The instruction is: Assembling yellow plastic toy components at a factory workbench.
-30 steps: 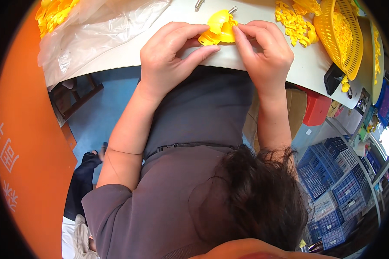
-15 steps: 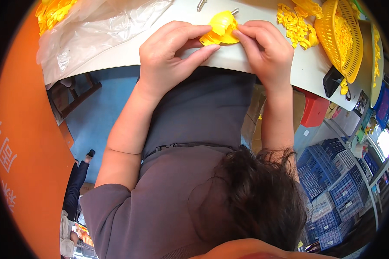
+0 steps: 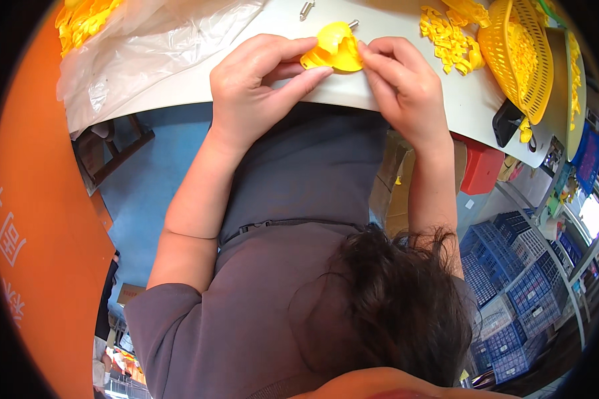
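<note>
A shiny yellow, rounded, cap-like plastic piece [image 3: 339, 48] with a flared rim is held low over the near edge of the white table. My left hand [image 3: 256, 83] grips its left side, thumb below and index finger above. At its right edge, my right hand [image 3: 406, 86] has thumb and index finger pinched together. Whether a small part sits between those fingertips is too small to tell. Just behind the yellow piece lies a metal pin [image 3: 354, 24], and a second metal pin [image 3: 306, 10] is a little farther left.
Loose small yellow parts [image 3: 442, 40] lie right of my hands, beside a yellow perforated basket [image 3: 551, 73]. A black phone [image 3: 508, 123] is near the table's right edge. Clear plastic sheeting [image 3: 133, 60] covers the left side. Blue crates [image 3: 512, 279] stand at lower right, near a red stool [image 3: 482, 166].
The yellow piece has turned and shifted slightly left, and its hollow side shows more. My right hand has lowered a little, its fingers drawn closer together. A person at far left has moved mostly out of view.
</note>
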Available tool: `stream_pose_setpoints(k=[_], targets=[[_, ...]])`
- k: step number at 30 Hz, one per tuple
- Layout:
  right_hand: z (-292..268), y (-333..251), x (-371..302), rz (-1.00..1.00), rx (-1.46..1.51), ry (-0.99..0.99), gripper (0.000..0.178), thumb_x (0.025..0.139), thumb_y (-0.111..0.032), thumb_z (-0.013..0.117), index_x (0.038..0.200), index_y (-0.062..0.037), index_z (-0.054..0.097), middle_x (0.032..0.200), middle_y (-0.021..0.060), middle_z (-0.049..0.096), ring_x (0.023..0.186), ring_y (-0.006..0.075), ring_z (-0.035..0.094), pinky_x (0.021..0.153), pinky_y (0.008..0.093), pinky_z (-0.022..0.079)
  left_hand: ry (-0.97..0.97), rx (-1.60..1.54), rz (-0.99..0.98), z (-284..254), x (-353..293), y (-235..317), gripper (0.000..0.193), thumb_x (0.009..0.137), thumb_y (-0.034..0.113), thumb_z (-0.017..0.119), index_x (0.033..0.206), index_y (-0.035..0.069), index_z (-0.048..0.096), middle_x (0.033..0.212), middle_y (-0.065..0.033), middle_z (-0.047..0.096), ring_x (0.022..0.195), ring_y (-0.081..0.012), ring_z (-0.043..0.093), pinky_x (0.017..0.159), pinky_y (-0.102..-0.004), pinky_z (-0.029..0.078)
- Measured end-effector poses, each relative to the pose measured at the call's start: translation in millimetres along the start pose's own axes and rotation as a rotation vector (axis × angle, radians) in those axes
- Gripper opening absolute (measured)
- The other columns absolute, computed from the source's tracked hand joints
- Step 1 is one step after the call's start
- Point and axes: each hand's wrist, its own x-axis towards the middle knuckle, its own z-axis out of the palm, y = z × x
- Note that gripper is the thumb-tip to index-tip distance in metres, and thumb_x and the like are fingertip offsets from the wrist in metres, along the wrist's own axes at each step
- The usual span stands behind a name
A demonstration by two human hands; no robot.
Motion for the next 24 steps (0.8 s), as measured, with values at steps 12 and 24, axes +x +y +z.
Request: stream_pose_setpoints(k=[12,24], targets=[[-41.3,-14.2,-7.5,0.383,0.178,0.147,0.032,0.091,0.003,0.063,0.123,-0.0017,0.067,0.108,0.0097,0.068,0.085,0.0137,0.066,0.073,0.0248,0.054,-0.05,-0.047,-0.079,-1.7,5.9,2.1,0.031,0.078,-0.002,0.08,0.107,-0.003,0.071,0.095,-0.0102,0.068,0.082,-0.0132,0.067,0.074,-0.0238,0.058],[-354.3,268.0,-66.6,1.074,-0.995,0.376,0.074,0.077,-0.05,0.076,0.134,-0.0053,0.06,0.121,0.0196,0.067,0.114,0.0309,0.064,0.092,0.0364,0.052,-0.211,-0.183,-0.276,-13.1,6.1,-5.0,0.033,0.083,-0.005,0.075,0.115,-0.005,0.067,0.107,-0.0129,0.066,0.093,-0.0148,0.068,0.081,-0.0241,0.057]])
